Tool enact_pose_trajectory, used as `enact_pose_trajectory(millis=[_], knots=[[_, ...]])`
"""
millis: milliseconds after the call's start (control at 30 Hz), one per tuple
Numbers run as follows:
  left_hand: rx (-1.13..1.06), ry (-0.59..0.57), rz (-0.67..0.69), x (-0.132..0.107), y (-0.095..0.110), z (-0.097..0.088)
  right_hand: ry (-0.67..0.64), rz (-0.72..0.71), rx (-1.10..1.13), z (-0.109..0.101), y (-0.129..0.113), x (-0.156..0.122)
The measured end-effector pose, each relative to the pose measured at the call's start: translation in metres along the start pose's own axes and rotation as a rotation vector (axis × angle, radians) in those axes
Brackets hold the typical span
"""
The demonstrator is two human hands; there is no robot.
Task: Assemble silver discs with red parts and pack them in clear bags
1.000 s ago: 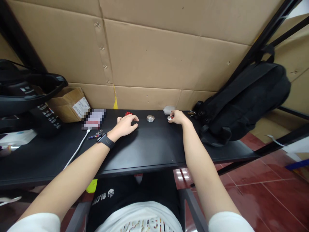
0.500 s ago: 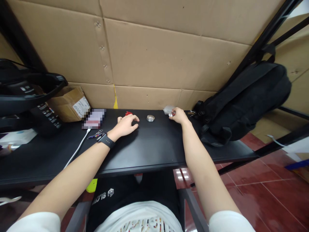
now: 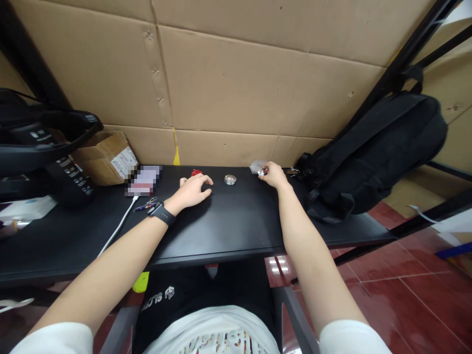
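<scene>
My left hand (image 3: pixel 193 189) rests at the table's far side with fingers apart and bent, holding nothing. A small red thing (image 3: pixel 196 172) lies partly hidden just behind it. My right hand (image 3: pixel 275 175) pinches a small shiny silver-and-red object (image 3: pixel 263 171) whose kind I cannot make out. Beside that object is a translucent, whitish plastic piece (image 3: pixel 256 166), near the cardboard wall. Between my hands, a low round silvery piece (image 3: pixel 230 180) lies flat on the black table (image 3: pixel 228 221), apart from both.
To the left are a charging phone (image 3: pixel 143 180) with a white cable (image 3: pixel 120 227), a keyring (image 3: pixel 146 205), a cardboard box (image 3: pixel 106 157) and a large black device (image 3: pixel 70 172). A black backpack (image 3: pixel 379 152) leans on the right, with a small metal item (image 3: pixel 293 171) near it.
The shiny object in my right hand has tilted and shows more of its bright face. My right hand has shifted very slightly; my left hand stays in place.
</scene>
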State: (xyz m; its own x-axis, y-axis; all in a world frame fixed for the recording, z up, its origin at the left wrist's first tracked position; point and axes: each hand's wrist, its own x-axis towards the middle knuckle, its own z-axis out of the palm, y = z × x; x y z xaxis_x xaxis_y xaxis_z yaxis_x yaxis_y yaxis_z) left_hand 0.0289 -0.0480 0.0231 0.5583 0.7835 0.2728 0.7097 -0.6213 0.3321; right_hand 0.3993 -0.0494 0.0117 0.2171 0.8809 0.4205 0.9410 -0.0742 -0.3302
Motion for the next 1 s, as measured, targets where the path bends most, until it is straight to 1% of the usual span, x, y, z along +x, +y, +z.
enact_pose_trajectory(millis=[133,233,333,400,500,567,633,667,700,800,867,900,1000], knots=[[0.000,0.014,0.002,0.000,-0.001,0.000,0.045,-0.082,0.051,-0.007,-0.009,-0.001],[-0.001,0.026,0.004,0.000,-0.001,-0.001,0.071,-0.155,0.092,-0.012,-0.022,-0.003],[-0.017,0.066,0.007,-0.001,-0.002,-0.002,0.079,-0.277,0.187,-0.016,-0.039,-0.005],[-0.051,0.116,0.021,-0.001,-0.001,-0.003,0.070,-0.384,0.278,-0.018,-0.055,-0.009],[-0.141,0.226,0.093,0.001,0.000,-0.008,0.034,-0.534,0.390,-0.021,-0.083,-0.019],[-0.187,0.304,0.145,0.001,-0.001,-0.013,-0.026,-0.617,0.437,-0.020,-0.104,-0.028],[-0.179,0.320,0.171,0.001,-0.002,-0.019,-0.112,-0.689,0.452,-0.019,-0.124,-0.037],[-0.148,0.289,0.174,0.001,-0.004,-0.021,-0.166,-0.714,0.442,-0.017,-0.132,-0.042],[-0.104,0.227,0.175,0.000,-0.005,-0.022,-0.223,-0.731,0.424,-0.016,-0.140,-0.047],[0.050,-0.071,0.184,-0.003,-0.010,-0.022,-0.405,-0.770,0.353,-0.012,-0.153,-0.056],[0.125,-0.237,0.162,-0.005,-0.010,-0.020,-0.521,-0.777,0.325,-0.013,-0.152,-0.058],[0.143,-0.292,0.146,-0.006,-0.009,-0.019,-0.571,-0.770,0.321,-0.015,-0.149,-0.057],[0.125,-0.376,0.116,-0.008,-0.004,-0.016,-0.663,-0.717,0.329,-0.026,-0.134,-0.052]])
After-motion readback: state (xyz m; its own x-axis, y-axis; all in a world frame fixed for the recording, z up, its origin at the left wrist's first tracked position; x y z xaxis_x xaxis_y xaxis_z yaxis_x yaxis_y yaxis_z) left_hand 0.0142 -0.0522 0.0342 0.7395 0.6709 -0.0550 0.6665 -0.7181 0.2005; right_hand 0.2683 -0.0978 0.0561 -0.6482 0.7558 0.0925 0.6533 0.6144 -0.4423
